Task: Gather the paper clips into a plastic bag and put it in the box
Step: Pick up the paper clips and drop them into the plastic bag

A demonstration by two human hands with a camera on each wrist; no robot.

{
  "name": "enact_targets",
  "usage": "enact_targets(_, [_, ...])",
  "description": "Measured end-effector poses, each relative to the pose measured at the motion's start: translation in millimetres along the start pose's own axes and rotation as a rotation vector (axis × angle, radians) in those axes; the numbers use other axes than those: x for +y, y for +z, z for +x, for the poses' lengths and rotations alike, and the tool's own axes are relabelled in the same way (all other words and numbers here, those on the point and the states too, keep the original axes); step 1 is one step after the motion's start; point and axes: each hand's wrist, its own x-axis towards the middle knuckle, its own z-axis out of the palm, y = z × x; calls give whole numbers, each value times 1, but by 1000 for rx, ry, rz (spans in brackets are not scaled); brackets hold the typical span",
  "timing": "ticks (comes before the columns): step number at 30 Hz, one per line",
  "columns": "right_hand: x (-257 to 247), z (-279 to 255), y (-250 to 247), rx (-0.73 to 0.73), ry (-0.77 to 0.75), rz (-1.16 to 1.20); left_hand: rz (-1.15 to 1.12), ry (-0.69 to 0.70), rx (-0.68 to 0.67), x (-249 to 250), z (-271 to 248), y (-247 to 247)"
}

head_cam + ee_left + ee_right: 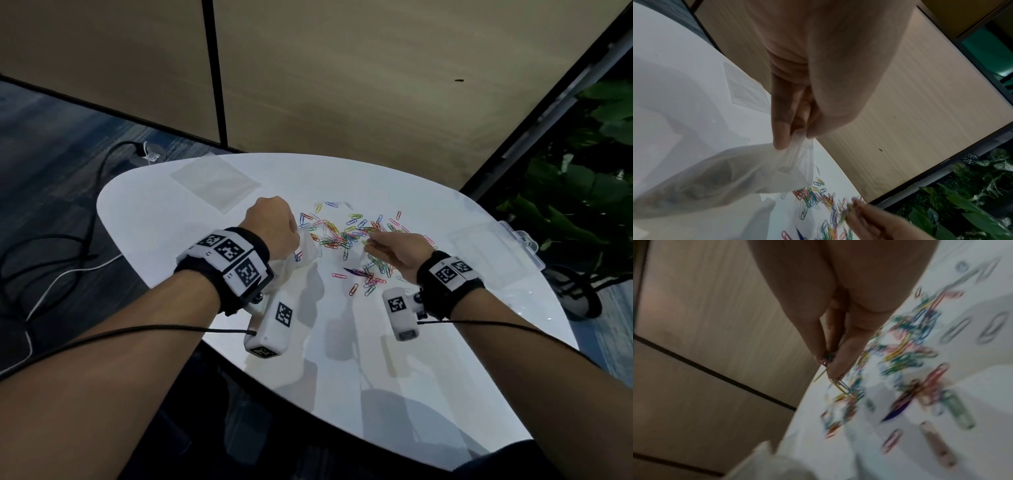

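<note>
Several coloured paper clips point(346, 236) lie scattered over the middle of the white table point(428, 359). My left hand point(274, 229) pinches the rim of a clear plastic bag point(748, 170) just left of the heap; the bag hangs open and a few clips show through it point(298, 255). My right hand point(397, 251) pinches a few paper clips point(838, 382) at its fingertips above the heap point(906, 353). A clear plastic box point(493, 250) stands at the table's right edge, beyond my right hand.
A spare flat plastic bag point(214, 181) lies at the table's far left. A dark blue scrap point(356, 272) lies among the near clips. Cables point(68, 246) run over the floor at left. Plants point(582, 192) stand right of the table. Wooden panels point(342, 85) rise behind.
</note>
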Motion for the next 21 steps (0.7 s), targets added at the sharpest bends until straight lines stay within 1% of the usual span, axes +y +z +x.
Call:
enact_targets(1, [-6, -9, 9, -64, 12, 122, -7, 3, -8, 2, 0, 1])
enact_targets(3, [-16, -29, 32, -188, 13, 238, -24, 8, -20, 4, -1, 4])
enact_targets(5, [-18, -46, 53, -246, -2, 259, -59, 12, -33, 6, -1, 6])
enact_targets(7, [-13, -56, 72, -254, -31, 221, -99, 13, -31, 7, -3, 7])
enact_targets(8, [-9, -60, 79, -252, -73, 148, -116, 16, -23, 7, -4, 7])
enact_targets(9, [-4, -62, 83, -229, -154, 0, -129, 18, -16, 8, -5, 6])
enact_targets(11, [0, -66, 88, -193, -420, -497, -148, 17, -14, 8, -6, 5])
enact_targets(12, [-1, -70, 88, -203, -541, -730, -159, 15, -19, 8, -6, 4])
enact_targets(13, [-5, -74, 88, -224, -633, -872, -171, 14, -22, 8, -6, 4])
enact_targets(14, [-10, -78, 87, -239, -700, -938, -180, 14, -22, 8, -6, 3])
enact_targets(15, [-14, -79, 85, -230, -751, -957, -178, 16, -19, 7, -5, 3])
enact_targets(16, [-19, -78, 81, -195, -786, -934, -167, 23, -15, 7, -5, 3])
enact_targets(18, [-19, -66, 68, -92, -808, -861, -141, 39, -8, 7, -5, 2])
enact_targets(19, [-16, -60, 60, -54, -818, -900, -133, 42, -8, 6, -5, 1])
enact_targets(20, [-10, -53, 51, -52, -837, -1004, -132, 41, -9, 6, -5, 1])
enact_targets(21, [0, -47, 42, -96, -847, -1157, -131, 40, -9, 5, -4, 1])
